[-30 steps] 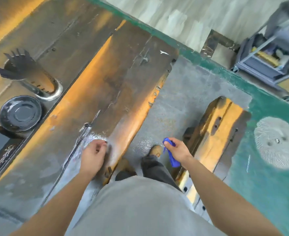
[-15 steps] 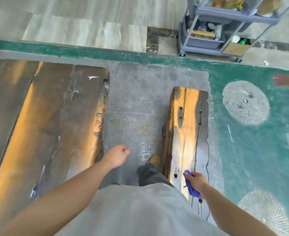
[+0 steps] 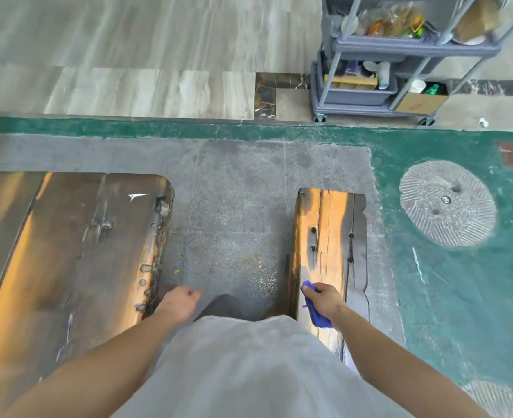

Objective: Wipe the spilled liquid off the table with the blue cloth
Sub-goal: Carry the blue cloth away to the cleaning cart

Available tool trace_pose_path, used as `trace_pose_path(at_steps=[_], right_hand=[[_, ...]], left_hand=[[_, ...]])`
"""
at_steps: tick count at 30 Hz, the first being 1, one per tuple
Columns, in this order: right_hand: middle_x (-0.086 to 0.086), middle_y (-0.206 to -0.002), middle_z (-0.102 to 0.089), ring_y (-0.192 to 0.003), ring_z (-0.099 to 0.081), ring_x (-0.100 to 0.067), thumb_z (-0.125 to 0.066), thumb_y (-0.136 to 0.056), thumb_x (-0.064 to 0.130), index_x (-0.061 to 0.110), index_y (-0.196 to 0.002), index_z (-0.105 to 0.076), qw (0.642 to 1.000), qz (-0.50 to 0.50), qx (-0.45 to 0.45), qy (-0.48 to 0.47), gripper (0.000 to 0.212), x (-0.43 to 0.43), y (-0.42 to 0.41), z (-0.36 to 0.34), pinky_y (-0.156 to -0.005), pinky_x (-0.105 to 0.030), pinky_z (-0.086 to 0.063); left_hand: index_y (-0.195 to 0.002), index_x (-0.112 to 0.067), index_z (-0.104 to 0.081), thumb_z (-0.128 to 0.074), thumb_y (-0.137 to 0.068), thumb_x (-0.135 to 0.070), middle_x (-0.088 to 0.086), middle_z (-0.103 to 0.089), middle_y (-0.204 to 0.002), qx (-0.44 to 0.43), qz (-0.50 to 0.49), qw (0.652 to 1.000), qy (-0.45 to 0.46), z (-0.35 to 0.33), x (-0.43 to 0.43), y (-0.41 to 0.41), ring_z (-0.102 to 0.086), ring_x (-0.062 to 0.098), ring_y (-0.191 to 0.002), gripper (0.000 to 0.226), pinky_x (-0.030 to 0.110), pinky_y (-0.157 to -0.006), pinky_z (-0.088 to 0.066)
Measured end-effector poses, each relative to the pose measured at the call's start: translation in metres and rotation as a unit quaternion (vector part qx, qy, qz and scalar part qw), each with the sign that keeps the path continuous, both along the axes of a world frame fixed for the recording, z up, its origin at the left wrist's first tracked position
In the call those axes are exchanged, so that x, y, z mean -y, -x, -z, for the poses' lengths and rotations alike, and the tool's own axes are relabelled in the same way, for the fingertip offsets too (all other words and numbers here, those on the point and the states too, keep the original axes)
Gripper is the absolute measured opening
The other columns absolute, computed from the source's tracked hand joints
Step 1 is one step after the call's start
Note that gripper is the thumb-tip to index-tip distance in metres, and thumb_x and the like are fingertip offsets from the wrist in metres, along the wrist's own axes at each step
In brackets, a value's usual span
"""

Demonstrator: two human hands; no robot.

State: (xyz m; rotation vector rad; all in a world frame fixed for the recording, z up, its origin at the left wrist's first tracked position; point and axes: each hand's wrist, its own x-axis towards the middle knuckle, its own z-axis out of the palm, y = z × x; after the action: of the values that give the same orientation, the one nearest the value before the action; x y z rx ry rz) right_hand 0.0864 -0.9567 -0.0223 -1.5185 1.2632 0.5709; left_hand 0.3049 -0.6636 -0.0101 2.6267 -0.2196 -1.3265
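Observation:
My right hand (image 3: 324, 298) grips the crumpled blue cloth (image 3: 317, 315) just above the near end of a narrow wooden bench (image 3: 327, 236). The big dark wooden table (image 3: 77, 251) fills the left of the view. Its top is glossy with orange glare, and I cannot make out any liquid on the part in view. My left hand (image 3: 178, 301) hangs in a loose fist beside the table's right edge, over the floor, holding nothing. My grey shirt covers the lower middle of the view.
A strip of grey speckled floor (image 3: 234, 221) runs between table and bench, where my shoe (image 3: 222, 306) stands. A grey wheeled cart (image 3: 400, 70) loaded with items stands at the back right. Round ribbed floor discs (image 3: 447, 203) lie on the green floor to the right.
The view has swung right, away from the tableware on the table's left. My left hand came off the table and closed into a fist. My right hand carried the cloth over the bench.

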Motion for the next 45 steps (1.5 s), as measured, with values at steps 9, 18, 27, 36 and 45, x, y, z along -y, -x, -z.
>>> trace_pose_path(at_steps=[9, 18, 27, 36, 45], right_hand=[[-0.008, -0.076, -0.056, -0.073, -0.057, -0.025, -0.056, -0.105, 0.042, 0.009, -0.083, -0.057, 0.988, -0.125, 0.092, 0.012, 0.039, 0.044, -0.181, -0.018, -0.072, -0.034, -0.042], [-0.013, -0.086, -0.067, -0.076, -0.055, -0.022, -0.057, -0.105, 0.039, 0.002, -0.093, -0.065, 0.993, -0.101, 0.046, 0.041, 0.039, 0.14, -0.28, -0.018, -0.074, -0.032, -0.042], [-0.003, -0.073, -0.058, -0.074, -0.054, -0.025, -0.056, -0.106, 0.04, 0.016, -0.079, -0.052, 0.994, 0.001, -0.076, 0.079, 0.036, 0.253, -0.262, -0.011, -0.062, -0.029, -0.039], [-0.01, -0.087, -0.064, -0.085, -0.058, -0.025, -0.059, -0.105, 0.036, 0.013, -0.097, -0.065, 0.982, 0.109, -0.149, 0.045, 0.026, 0.364, -0.223, 0.022, -0.074, -0.026, -0.04], [-0.006, -0.092, -0.067, -0.095, -0.066, -0.029, -0.057, -0.105, 0.041, 0.019, -0.094, -0.064, 0.984, 0.146, -0.104, 0.021, 0.026, 0.483, -0.297, 0.016, -0.078, -0.026, -0.042]], left_hand=[[-0.098, -0.012, -0.064, -0.047, -0.104, -0.028, 0.007, -0.063, -0.097, 0.003, -0.005, 0.997, -0.079, 0.017, 0.014, -0.099, -0.064, 0.028, -0.1, 0.024, 0.035, -0.096, -0.048], [-0.114, -0.008, -0.062, -0.038, -0.106, -0.022, 0.011, -0.064, -0.115, -0.022, 0.036, 0.999, -0.033, 0.023, 0.122, -0.24, -0.06, 0.028, -0.12, 0.028, 0.031, -0.093, -0.045], [-0.065, -0.017, -0.04, -0.048, -0.104, -0.026, 0.002, -0.047, -0.064, -0.043, 0.138, 0.988, 0.048, 0.009, 0.311, -0.332, -0.045, 0.02, -0.062, 0.04, 0.033, -0.059, -0.029], [-0.069, -0.019, -0.045, -0.047, -0.103, -0.038, -0.003, -0.052, -0.067, -0.025, 0.267, 0.962, 0.048, 0.01, 0.521, -0.387, -0.049, 0.015, -0.064, 0.039, 0.031, -0.058, -0.031], [-0.065, -0.02, -0.039, -0.048, -0.104, -0.027, -0.001, -0.043, -0.063, -0.005, 0.293, 0.955, 0.038, -0.004, 0.645, -0.436, -0.042, 0.017, -0.061, 0.041, 0.034, -0.061, -0.026]])
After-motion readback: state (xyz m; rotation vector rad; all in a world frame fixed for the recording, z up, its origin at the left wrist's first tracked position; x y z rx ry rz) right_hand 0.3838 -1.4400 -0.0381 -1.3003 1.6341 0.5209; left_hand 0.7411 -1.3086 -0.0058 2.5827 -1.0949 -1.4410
